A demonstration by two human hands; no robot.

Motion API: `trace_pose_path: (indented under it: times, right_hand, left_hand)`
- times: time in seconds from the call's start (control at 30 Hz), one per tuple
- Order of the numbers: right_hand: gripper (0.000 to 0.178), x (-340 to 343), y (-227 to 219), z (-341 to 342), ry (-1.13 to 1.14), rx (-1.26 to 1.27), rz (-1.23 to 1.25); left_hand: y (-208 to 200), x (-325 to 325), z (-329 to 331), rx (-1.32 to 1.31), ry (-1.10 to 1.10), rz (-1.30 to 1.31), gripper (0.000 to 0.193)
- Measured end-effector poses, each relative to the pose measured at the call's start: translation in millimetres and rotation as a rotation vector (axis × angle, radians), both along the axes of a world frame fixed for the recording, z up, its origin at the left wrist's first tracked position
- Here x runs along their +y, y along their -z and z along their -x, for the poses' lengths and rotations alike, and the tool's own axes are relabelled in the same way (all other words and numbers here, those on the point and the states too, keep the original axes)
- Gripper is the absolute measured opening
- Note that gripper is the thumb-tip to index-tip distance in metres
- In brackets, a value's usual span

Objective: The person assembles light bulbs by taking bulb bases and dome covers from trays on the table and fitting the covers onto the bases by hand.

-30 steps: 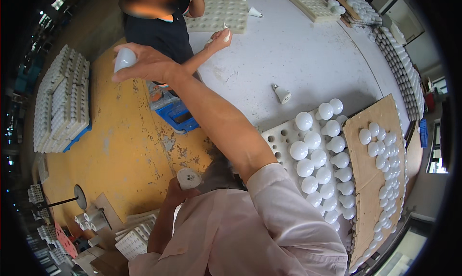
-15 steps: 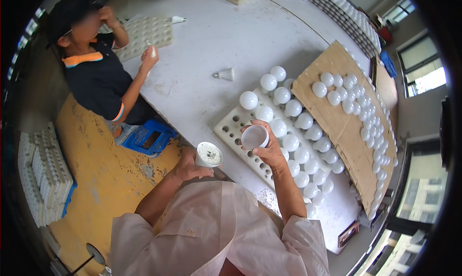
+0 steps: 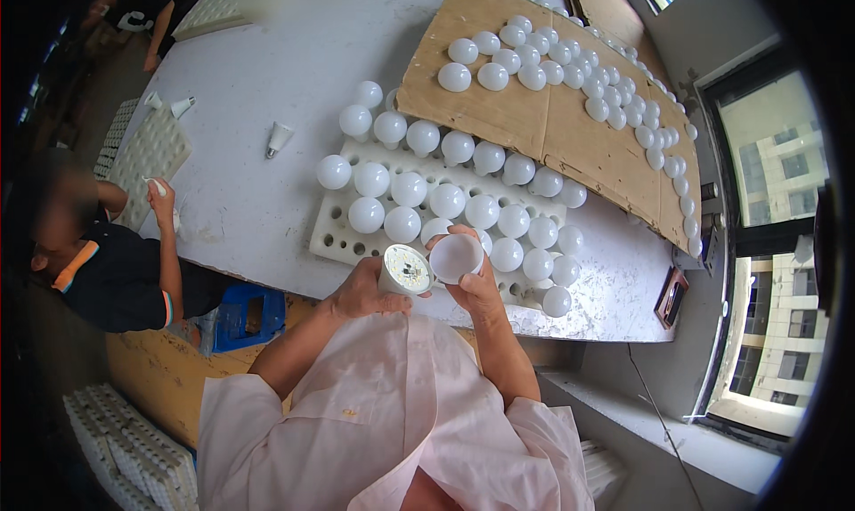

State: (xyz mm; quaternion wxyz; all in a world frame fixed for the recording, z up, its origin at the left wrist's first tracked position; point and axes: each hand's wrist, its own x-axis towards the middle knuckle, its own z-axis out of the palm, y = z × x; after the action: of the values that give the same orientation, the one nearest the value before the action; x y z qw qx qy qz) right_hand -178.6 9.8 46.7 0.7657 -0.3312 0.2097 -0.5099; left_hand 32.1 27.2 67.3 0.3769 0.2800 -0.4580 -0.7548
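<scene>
Both hands are closed on something: the left hand [image 3: 359,291] grips a white lamp base [image 3: 403,272] around its side, and the right hand [image 3: 482,288] holds a hollow white cover [image 3: 457,257] by its wall. Largest below them is the pale table [image 3: 267,66]; the pieces are held close to its near edge, so if one finger loosens, a smooth piece could slip and fall past this edge. Toward the far right corner of the table lies a cardboard sheet [image 3: 525,119] with many round bulbs [image 3: 493,77] on it. I see no raised border along its near edge, therefore a knock to the sheet could roll some of them down. Just beside that edge is the foam tray [image 3: 337,197], with its own white bulbs [image 3: 447,200] standing in rows. The right forearm [image 3: 509,351] is near the tray's near right corner, and an elbow that swings outward could hit the bulbs there. Beyond the tray's left edge, a loose lamp body [image 3: 280,139] lies on its side on the table, and a careless sleeve could make it turn and roll. Smallest is the round plate [image 3: 411,263] inside the base, uncovered and facing up; if the cover's rim comes to it tilted, it could scratch the plate's small parts. Whether the two rims touch, I cannot tell.
</scene>
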Motion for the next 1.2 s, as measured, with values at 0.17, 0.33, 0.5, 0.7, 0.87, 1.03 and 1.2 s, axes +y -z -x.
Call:
trace_pose_path:
  times: [0.17, 0.33, 0.5, 0.7, 0.87, 1.03, 1.2]
  right_hand:
    - [0.079, -5, -1, 3, -0.03, 0.089, 0.021]
    - [0.079, -9, -31, 4, -0.156, 0.744, 0.4]
    - [0.082, -5, -52, -13, -0.345, 1.122, 0.707]
    - [0.078, -2, -56, -25, -0.428, 1.208, 0.805]
    - [0.074, 0, -49, -27, -0.409, 1.245, 0.819]
    - [0.071, 2, -37, -25, -0.407, 1.287, 0.804]
    - [0.073, 4, -24, -21, -0.31, 1.237, 0.865]
  left_hand:
    - [-4, 0, -6, -0.054, 0.04, -0.078, 0.061]
    - [-21, -5, -21, -0.305, 0.069, -0.052, 0.041]
    - [-22, -8, -33, -0.559, 0.164, 0.024, 0.039]
    - [-14, -3, -36, -0.63, 0.182, 0.059, 0.039]
    - [-13, -5, -33, -0.672, 0.197, 0.101, 0.052]
    - [-5, -11, -23, -0.69, 0.197, 0.184, 0.064]
    - [-3, -15, -21, -0.696, 0.258, 0.063, 0.064]
